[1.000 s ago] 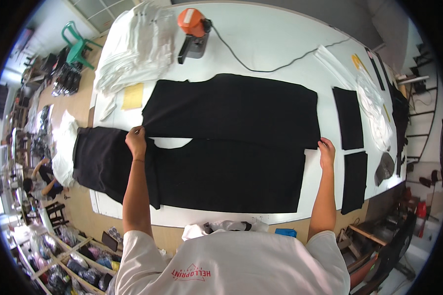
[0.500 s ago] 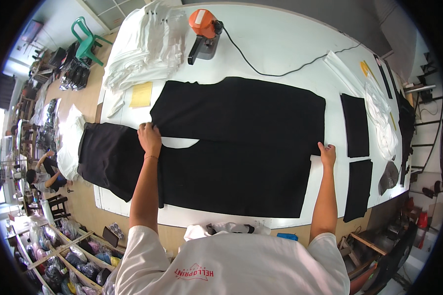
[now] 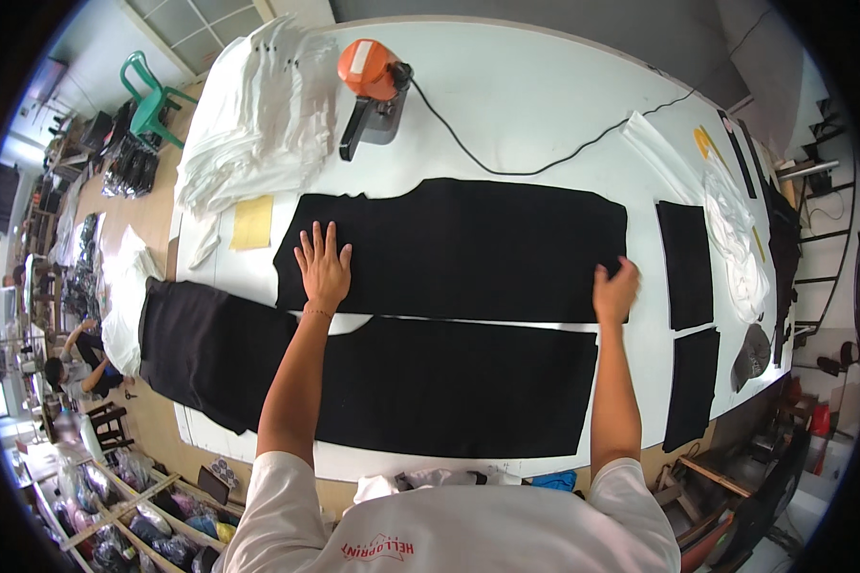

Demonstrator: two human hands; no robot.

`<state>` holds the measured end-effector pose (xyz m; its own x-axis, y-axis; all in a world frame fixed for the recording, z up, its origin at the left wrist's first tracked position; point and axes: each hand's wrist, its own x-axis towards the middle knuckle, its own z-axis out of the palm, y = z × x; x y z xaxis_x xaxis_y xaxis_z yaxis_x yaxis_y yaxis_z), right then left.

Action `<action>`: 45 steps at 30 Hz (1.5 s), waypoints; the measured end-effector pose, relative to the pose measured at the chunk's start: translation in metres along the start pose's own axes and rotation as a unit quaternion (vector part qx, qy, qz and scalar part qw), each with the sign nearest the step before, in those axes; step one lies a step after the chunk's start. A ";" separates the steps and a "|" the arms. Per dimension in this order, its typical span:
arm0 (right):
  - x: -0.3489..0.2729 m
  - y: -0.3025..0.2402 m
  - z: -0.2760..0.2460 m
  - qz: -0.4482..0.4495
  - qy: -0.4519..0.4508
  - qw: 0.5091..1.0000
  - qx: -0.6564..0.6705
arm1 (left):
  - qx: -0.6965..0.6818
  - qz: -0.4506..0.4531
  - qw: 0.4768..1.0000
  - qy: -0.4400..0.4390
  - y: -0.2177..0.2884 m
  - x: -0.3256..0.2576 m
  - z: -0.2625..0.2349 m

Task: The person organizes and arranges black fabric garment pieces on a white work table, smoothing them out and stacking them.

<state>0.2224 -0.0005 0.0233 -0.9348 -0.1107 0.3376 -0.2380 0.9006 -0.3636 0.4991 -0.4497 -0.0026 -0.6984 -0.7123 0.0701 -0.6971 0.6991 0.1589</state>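
Seen from the head camera, a large black fabric panel (image 3: 468, 248) lies flat on the white cutting table (image 3: 545, 105), spread across its middle, its surface matte and smooth, its far edge slightly notched at the left corner. The left hand (image 3: 322, 267) rests palm down on the panel's left end, fingers spread wide and gripping nothing. The right hand (image 3: 615, 291) sits at the panel's right near corner, fingers curled over the cloth's edge; whether it pinches the fabric cannot be told. Just beside the panel, toward the near edge of the table, a second black fabric piece (image 3: 401, 382) lies flat, its left end trailing off the table's left edge. An orange cutting machine (image 3: 373, 91) stands toward the far edge, its black cord (image 3: 545, 162) snaking right. Stacked white cloth (image 3: 258, 115) fills the far left corner, with a yellow paper piece (image 3: 252, 222) near it. Small black rectangles (image 3: 686, 263) lie toward the right edge.
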 end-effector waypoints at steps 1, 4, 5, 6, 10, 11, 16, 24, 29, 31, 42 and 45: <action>0.008 -0.031 0.003 -0.107 -0.025 0.993 0.037 | 0.000 0.011 1.000 -0.001 0.004 0.005 -0.003; 0.032 -0.049 0.030 -0.222 -0.051 0.973 -0.045 | 0.019 -0.028 0.999 0.008 0.015 0.028 -0.002; 0.045 -0.034 0.042 -0.213 -0.043 0.973 -0.083 | 0.020 -0.032 0.999 0.010 0.020 0.035 -0.001; 0.061 -0.011 0.052 -0.167 -0.033 0.984 -0.059 | 0.016 -0.031 0.999 -0.001 0.026 0.040 -0.002; 0.105 -0.010 0.054 -0.063 0.006 0.995 -0.079 | 0.037 -0.055 0.998 -0.004 0.016 0.035 -0.009; 0.115 -0.004 0.051 -0.083 -0.008 0.993 -0.081 | 0.042 -0.058 0.997 -0.010 0.019 0.036 -0.010; 0.151 0.010 0.044 -0.125 -0.185 0.972 -0.070 | 0.052 -0.060 0.997 -0.023 0.026 0.040 -0.010; 0.164 0.017 0.039 -0.082 -0.099 0.985 -0.116 | 0.051 -0.058 0.997 -0.025 0.031 0.044 -0.010; 0.088 -0.072 0.042 -0.335 -0.143 0.930 0.042 | 0.050 -0.068 0.996 -0.020 0.013 0.035 -0.012; 0.077 -0.036 0.060 -0.317 -0.151 0.935 -0.053 | 0.037 -0.061 0.997 -0.009 0.012 0.040 -0.009; 0.018 -0.044 0.031 -0.193 -0.118 0.970 -0.092 | -0.015 -0.035 0.999 0.026 -0.030 -0.013 -0.009; -0.018 0.016 0.008 -0.185 -0.128 0.969 -0.097 | -0.112 -0.065 0.988 0.081 -0.040 -0.074 -0.032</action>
<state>0.2332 0.0123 0.0049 -0.8352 -0.5203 0.1782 -0.5394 0.8382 -0.0805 0.5840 -0.4271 0.0174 -0.5578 -0.8084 0.1879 -0.7135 0.5828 0.3889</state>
